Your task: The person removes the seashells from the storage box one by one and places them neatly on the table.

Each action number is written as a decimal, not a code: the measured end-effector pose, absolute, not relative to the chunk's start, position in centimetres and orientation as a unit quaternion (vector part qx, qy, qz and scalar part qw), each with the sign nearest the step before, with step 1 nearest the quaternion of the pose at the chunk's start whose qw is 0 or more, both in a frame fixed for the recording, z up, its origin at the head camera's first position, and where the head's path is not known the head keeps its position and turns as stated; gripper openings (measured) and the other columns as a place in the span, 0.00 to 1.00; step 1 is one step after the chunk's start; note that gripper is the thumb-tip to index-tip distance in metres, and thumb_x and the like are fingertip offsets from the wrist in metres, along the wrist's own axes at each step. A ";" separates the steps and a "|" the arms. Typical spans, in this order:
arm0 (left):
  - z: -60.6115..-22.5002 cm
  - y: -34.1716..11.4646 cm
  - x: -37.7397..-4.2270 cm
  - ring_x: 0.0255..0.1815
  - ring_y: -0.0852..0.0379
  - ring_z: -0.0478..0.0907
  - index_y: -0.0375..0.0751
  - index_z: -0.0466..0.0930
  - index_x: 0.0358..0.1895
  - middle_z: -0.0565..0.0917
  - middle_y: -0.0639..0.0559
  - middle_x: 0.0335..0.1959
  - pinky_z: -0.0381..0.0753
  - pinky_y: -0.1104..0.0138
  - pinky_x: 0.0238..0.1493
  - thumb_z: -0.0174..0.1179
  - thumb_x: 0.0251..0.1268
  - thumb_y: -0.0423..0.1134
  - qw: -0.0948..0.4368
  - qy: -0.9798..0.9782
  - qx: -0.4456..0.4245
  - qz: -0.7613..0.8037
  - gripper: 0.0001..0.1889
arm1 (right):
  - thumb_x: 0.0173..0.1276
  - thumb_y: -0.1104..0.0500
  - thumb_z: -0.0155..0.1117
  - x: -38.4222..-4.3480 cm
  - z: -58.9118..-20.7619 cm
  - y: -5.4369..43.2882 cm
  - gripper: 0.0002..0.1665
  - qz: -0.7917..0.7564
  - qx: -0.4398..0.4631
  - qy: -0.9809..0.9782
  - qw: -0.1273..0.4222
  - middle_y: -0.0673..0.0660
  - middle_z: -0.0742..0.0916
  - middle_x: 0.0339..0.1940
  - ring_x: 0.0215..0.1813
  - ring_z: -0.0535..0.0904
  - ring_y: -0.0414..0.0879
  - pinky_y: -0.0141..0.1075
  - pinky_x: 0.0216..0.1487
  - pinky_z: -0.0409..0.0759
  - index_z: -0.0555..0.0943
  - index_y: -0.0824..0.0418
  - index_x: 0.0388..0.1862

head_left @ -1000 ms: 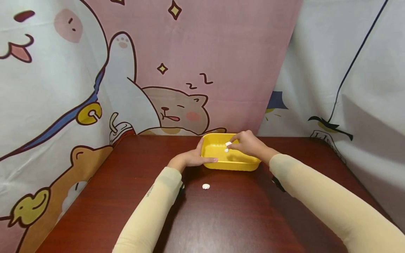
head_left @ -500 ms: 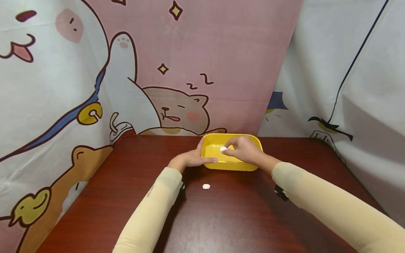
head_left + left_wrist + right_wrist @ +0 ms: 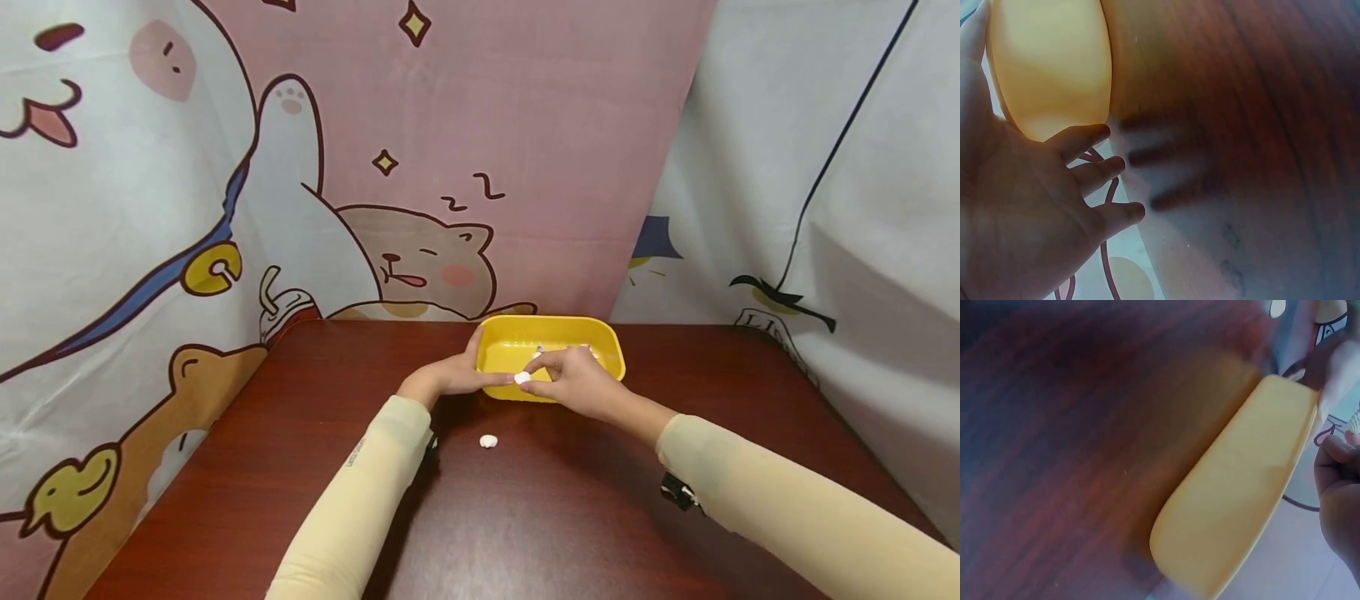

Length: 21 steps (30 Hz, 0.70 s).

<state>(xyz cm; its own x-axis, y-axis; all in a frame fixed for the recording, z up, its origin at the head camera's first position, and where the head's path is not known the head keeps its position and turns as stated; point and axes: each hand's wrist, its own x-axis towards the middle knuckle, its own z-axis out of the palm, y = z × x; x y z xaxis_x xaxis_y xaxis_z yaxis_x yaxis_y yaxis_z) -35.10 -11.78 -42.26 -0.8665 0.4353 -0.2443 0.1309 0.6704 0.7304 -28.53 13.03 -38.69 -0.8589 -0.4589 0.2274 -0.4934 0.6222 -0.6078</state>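
Note:
My right hand [image 3: 581, 385] pinches a small white seashell [image 3: 522, 378] between thumb and fingers. It is over the near rim of a yellow plastic basin [image 3: 495, 392], beside my left thumb. In the right wrist view the ribbed shell [image 3: 1355, 422] shows at the frame's edge, partly cut off. My left hand [image 3: 450, 375] holds the basin's left end, thumb along the near rim and a finger up the side. Spread fingers [image 3: 1099, 175] show past the basin's end in the left wrist view. Another white seashell [image 3: 488, 442] lies on the table in front of the basin.
Small whitish and purple bits [image 3: 538, 352] show inside the basin, partly hidden by the right hand. The dark red-brown table [image 3: 570, 517] reaches back to a cartoon-printed cloth [image 3: 570, 167]. A pale cloth [image 3: 862, 208] hangs at the right.
My right hand has come from over the basin's middle toward me and slightly left, bringing the seashell to the near rim. The left hand and the shell on the table stay put.

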 end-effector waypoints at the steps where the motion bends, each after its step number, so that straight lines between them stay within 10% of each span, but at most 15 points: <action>1: -42.3 -11.8 -35.1 0.76 0.41 0.69 0.56 0.21 0.87 0.59 0.36 0.84 0.63 0.45 0.83 0.67 0.63 0.71 0.202 0.891 0.160 0.375 0.68 | 0.67 0.51 0.80 -28.3 -38.9 13.0 0.10 0.349 0.266 -0.898 0.023 0.45 0.69 0.15 0.22 0.63 0.39 0.31 0.26 0.62 0.93 0.54 0.43; 21: -42.4 -11.8 -35.0 0.74 0.44 0.69 0.55 0.21 0.87 0.62 0.36 0.82 0.62 0.46 0.83 0.68 0.63 0.69 0.203 0.885 0.157 0.389 0.68 | 0.69 0.56 0.77 -26.2 -43.2 11.6 0.09 0.268 0.373 -0.888 -0.022 0.43 0.85 0.21 0.21 0.72 0.29 0.27 0.28 0.75 0.90 0.61 0.42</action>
